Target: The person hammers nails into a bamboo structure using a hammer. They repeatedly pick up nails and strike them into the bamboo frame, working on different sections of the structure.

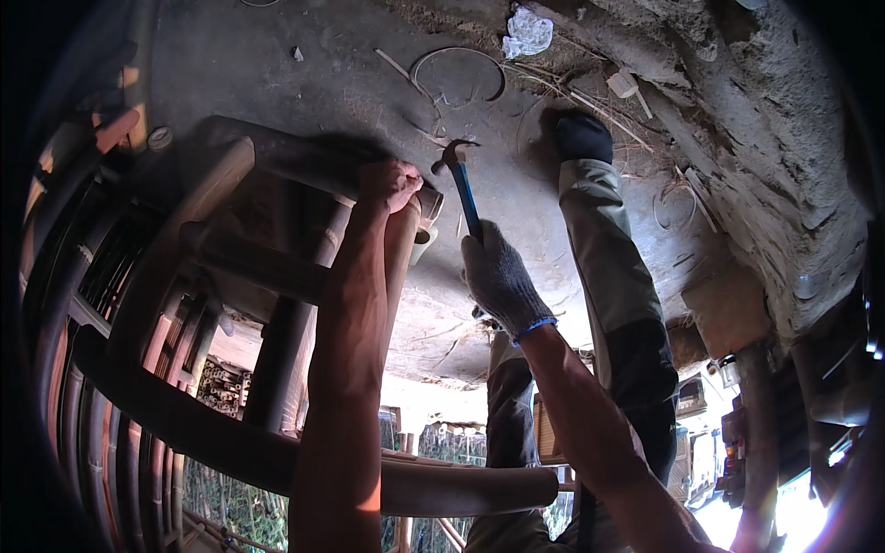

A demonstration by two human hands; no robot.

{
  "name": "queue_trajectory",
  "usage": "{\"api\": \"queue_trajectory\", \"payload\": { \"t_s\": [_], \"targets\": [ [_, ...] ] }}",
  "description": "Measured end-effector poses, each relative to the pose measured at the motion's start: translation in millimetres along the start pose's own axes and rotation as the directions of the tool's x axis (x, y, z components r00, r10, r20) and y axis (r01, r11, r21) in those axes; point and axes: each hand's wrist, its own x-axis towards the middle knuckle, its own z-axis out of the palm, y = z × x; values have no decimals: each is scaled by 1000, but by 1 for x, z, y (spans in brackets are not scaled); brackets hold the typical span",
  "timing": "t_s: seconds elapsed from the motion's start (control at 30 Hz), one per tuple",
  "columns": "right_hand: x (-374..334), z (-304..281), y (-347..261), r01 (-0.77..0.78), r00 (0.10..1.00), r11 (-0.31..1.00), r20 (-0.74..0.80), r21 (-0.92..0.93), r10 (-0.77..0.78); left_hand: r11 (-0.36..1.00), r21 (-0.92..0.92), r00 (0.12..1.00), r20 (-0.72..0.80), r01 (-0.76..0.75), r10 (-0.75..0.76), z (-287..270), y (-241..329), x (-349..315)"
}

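Note:
My left hand (391,182), bare, is closed at the end of a bamboo pole (400,241) on a large bamboo frame (461,491). Whatever its fingers pinch is too small or hidden to make out. My right hand (499,275) wears a grey knit glove with a blue cuff. It grips a claw hammer (468,197) by its blue handle. The metal head points away from me, just right of my left hand and apart from it. Beside the pole, the cut open end of another bamboo piece (430,205) shows.
Thick bamboo members (221,184) cross on the left. A rough stone wall (765,147) rises at the right. On the concrete floor (369,92) lie a coiled strip (458,76), bamboo scraps (608,118) and a crumpled plastic bag (528,32). My right leg (604,249) stretches out beside the hammer.

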Motion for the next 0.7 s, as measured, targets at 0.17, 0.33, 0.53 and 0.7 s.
{"api": "queue_trajectory", "payload": {
  "t_s": [0.17, 0.33, 0.53, 0.7],
  "targets": [
    [3, -4, 2, 104, 992, 994, -69, -43, -107, 898, -439, 971, -225, -31, -77, -5, 2, 4],
    [-39, -23, 12, -168, 984, 986, -65, -16, 166, 486, -782, 761, -570, -389, -308, -95, 85, -34],
    [-134, -71, -28, -80, 995, 971, -78, -225, 64, 248, -590, 379, -732, -769, -567, -240, 218, -168],
    [-173, -91, -17, -88, 995, 945, -75, -314, 67, 354, -298, 156, -913, -886, -378, -351, 281, -240]
  ]
}}
